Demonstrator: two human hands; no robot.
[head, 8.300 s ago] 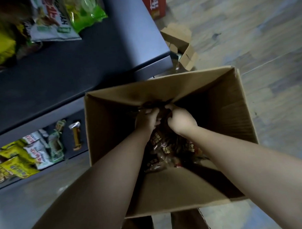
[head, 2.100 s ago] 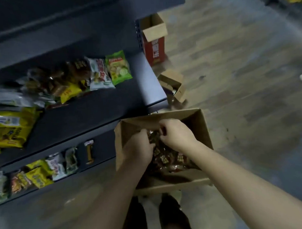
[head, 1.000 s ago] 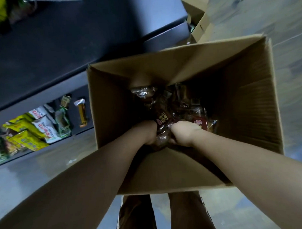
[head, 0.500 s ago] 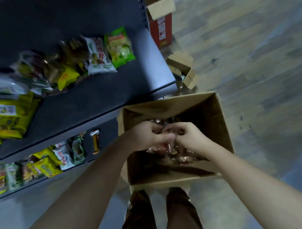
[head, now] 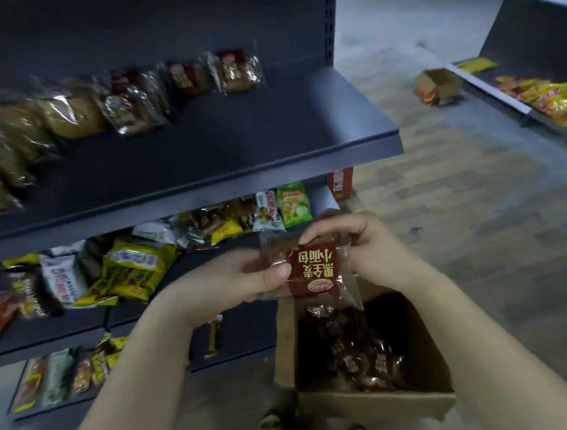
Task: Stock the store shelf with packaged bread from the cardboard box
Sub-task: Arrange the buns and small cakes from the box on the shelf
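Left hand [head: 236,282], right hand [head: 360,241] around bread packet [head: 316,271]

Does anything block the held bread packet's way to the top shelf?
Nothing visible does. Left hand and right hand hold the bread packet over the cardboard box; the top shelf lies bare near its front.

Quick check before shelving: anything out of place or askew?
Yes: a small cardboard box lies loose, seemingly tipped, on the aisle floor, and the held bread packet shows its label upside down.

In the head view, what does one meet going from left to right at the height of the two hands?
yellow snack bags → left hand → bread packet → right hand
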